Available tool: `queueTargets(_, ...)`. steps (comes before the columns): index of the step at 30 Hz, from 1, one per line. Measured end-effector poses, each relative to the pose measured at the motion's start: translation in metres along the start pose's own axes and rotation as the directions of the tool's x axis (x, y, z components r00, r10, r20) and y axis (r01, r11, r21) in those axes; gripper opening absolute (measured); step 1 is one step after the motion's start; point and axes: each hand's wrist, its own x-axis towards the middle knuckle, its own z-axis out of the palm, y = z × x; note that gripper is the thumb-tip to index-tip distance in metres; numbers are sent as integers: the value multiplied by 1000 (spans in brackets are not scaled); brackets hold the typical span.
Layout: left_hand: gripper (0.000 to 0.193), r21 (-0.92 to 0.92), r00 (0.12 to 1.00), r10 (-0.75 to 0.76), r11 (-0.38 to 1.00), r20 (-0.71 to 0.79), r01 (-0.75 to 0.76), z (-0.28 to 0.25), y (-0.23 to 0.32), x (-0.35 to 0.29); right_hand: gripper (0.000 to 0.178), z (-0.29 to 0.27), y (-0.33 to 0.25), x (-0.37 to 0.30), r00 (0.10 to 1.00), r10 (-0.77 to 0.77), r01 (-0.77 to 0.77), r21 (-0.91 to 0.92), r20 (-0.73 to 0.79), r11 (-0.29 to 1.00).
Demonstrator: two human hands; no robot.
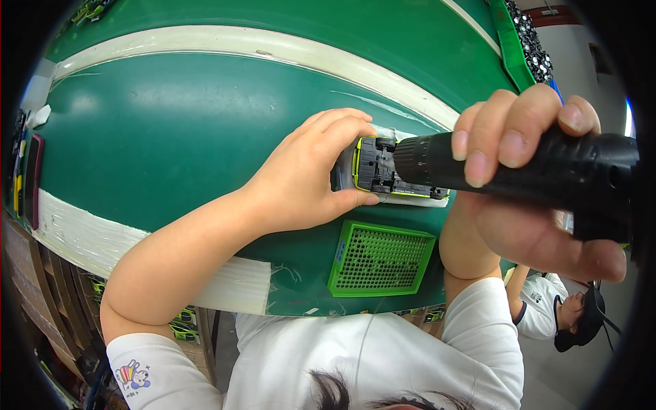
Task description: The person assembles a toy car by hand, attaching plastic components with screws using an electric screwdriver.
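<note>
Left hand (307, 171) cupped around upturned toy car (369, 167); right hand (523, 140) raised, wrapped round black power screwdriver (444, 162).

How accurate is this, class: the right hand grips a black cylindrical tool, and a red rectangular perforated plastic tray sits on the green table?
Not quite: the perforated tray is green, not red, in the head view; the right hand grips the tool.
</note>
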Motion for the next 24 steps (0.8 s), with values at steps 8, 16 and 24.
queueTargets(8,67,5,1000,-1,1000,6,1,-1,0,0,99,-4,1,0,998,-5,6,-16,58,1000)
queueTargets(16,69,3,1000,2,1000,-3,-2,-1,-1,0,97,-9,8,2,991,3,1,-25,134,1000)
queueTargets(24,62,-15,999,38,999,-17,-38,0,-2,3,96,-12,7,1,984,-47,62,-83,170,995)
